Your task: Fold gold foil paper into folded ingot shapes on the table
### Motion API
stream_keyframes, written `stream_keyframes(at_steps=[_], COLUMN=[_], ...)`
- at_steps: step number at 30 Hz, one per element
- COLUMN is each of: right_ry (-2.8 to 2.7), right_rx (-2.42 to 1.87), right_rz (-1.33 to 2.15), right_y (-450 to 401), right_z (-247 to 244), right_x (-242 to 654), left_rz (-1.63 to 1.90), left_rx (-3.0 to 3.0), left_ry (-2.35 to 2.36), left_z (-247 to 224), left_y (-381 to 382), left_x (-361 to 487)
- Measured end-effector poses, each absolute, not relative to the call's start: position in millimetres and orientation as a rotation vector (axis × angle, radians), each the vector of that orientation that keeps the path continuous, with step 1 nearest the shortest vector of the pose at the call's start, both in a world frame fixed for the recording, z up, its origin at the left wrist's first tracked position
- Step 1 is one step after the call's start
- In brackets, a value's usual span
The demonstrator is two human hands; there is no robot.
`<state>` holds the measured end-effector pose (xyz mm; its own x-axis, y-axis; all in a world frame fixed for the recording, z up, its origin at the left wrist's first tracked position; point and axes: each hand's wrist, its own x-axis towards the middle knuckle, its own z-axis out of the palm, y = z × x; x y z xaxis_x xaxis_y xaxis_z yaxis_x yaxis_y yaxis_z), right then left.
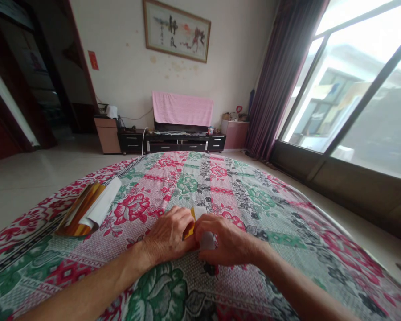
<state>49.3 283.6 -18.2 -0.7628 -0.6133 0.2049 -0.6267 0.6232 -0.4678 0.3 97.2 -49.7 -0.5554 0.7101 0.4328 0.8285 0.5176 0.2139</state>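
Note:
My left hand (170,232) rests on the flowered tablecloth (187,183), its fingers closed on a small piece of gold-and-white paper (190,229). From the other side my right hand (222,240) curls its fingers over the same paper, thumb and fingertips bent together. The paper's gold face shows between the hands, and white parts stick out above and below the right fingers. Most of the piece is hidden, so how it is folded cannot be seen. To the left lies a loose stack of curled gold sheets (83,203) with white paper (102,203) over it.
The cloth-covered table is wide and rounded at its far side. Beyond it stands a low black cabinet (178,146) with a pink cloth (183,108) draped above. A purple curtain (276,80) and a large window are at the right.

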Motion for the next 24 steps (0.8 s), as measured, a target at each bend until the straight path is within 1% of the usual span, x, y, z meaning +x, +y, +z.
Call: stream_keyframes(at_steps=[4,11,20,24], right_ry=[-2.797,-2.785,-2.841,-2.892], right_rx=[1.115,1.196,1.016,0.883], right_rz=[0.768,0.647,0.238,0.309], right_y=[282,278,262,261], right_z=[-23,-16,-12,-15], right_x=[49,51,66,65], left_rz=[-0.616,-0.729,-0.728,-0.728], left_rx=[-1.443,-1.738,-1.774,-1.821], left_ry=[-2.482,-2.463,-2.542,-2.565], left_z=[-43,-34,-21,-18], left_y=[90,74,72,72], left_x=[-10,-27,-18,-16])
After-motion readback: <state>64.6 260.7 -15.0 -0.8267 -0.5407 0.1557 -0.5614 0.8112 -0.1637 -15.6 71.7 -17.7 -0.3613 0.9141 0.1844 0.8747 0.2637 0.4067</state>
